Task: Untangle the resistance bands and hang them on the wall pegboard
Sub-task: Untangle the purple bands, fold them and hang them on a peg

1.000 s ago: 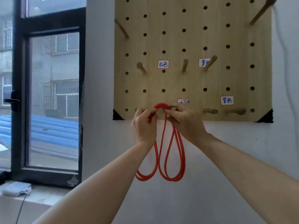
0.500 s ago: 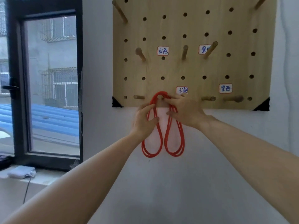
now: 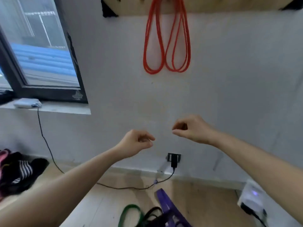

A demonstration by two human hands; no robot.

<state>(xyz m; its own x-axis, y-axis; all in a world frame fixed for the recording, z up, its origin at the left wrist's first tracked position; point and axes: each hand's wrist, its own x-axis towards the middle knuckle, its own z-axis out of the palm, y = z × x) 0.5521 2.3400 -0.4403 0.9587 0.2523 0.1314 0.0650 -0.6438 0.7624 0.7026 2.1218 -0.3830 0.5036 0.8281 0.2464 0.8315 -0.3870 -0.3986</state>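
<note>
Below pegboard [image 3: 213, 7], red band [image 3: 166, 46] vertical.

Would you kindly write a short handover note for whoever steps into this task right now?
Left hand: empty, fingers loosely curled, in mid-air below the board.
Right hand: empty too, loosely curled, level with the left.
Red resistance band: hangs in two loops from the bottom edge of the pegboard; its peg is out of frame.
Done: the red one is hung.
Left: green band, black band and purple band lie overlapping on the floor; separate and hang each.
</note>
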